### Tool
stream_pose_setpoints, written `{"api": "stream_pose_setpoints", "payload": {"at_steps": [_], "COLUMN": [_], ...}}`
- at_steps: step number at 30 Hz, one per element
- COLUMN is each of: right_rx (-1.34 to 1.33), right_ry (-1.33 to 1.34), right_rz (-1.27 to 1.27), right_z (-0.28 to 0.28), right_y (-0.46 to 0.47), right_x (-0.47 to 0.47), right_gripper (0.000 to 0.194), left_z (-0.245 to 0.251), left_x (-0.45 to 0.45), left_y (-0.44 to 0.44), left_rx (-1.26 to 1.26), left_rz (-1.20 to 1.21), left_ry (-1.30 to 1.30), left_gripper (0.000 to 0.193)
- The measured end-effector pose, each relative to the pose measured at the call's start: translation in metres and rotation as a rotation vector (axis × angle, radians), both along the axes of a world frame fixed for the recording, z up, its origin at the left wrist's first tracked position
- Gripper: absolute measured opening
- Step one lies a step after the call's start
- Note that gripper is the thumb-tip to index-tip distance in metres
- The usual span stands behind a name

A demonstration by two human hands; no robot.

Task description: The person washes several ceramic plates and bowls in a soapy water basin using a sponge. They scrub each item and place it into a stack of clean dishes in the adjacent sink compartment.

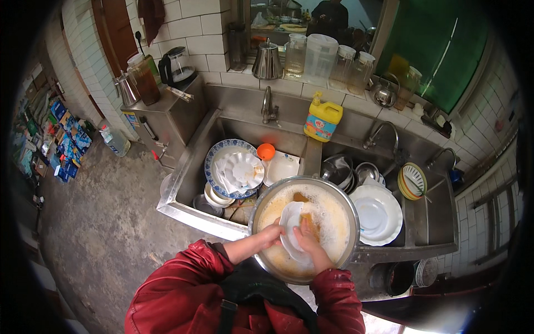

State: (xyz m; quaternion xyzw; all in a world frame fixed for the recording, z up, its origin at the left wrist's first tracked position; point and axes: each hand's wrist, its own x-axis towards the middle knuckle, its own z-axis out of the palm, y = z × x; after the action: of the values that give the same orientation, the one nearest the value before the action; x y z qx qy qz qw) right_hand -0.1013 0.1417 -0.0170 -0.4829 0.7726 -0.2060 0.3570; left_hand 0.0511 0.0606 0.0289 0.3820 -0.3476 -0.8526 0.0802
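Observation:
A large round metal basin (355, 217) of soapy, yellowish water rests over the front of the sink. Above the suds, my left hand (272, 234) grips the left rim of a white dish (290, 221), held tilted. My right hand (308, 239) lies against the dish's right side; its fingers are partly hidden, and whether they hold a cloth or sponge cannot be told. Something yellow-brown (308, 220) shows in the foam behind the dish and those fingers, with another brownish patch (299, 197) farther back.
The left sink basin holds a blue-patterned plate (212, 160), an orange cup (265, 151) and a square white dish (282, 168). White scalloped bowls (392, 208), metal pans (337, 169) and striped bowls (412, 180) stand at right. A yellow detergent jug (323, 119) sits behind, near several faucets.

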Motion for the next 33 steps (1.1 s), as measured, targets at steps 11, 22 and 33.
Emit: {"api": "stream_pose_setpoints", "payload": {"at_steps": [11,22,33], "right_rx": [-0.385,-0.151,0.058], "right_ry": [0.088,0.02,0.4], "right_rz": [0.044,0.429,0.239], "right_z": [-0.024,0.056,0.028], "right_y": [-0.045,0.046,0.055], "right_x": [0.013,0.024,0.028], "right_gripper": [0.063,0.074,0.062], "left_z": [0.014,-0.013,-0.01], "left_x": [0.003,-0.002,-0.009], "left_y": [-0.011,-0.026,-0.019], "left_rx": [0.016,0.278,0.227], "left_rz": [-0.146,0.05,0.147], "left_ry": [-0.021,0.085,-0.014], "left_gripper": [0.066,0.04,0.041]}}
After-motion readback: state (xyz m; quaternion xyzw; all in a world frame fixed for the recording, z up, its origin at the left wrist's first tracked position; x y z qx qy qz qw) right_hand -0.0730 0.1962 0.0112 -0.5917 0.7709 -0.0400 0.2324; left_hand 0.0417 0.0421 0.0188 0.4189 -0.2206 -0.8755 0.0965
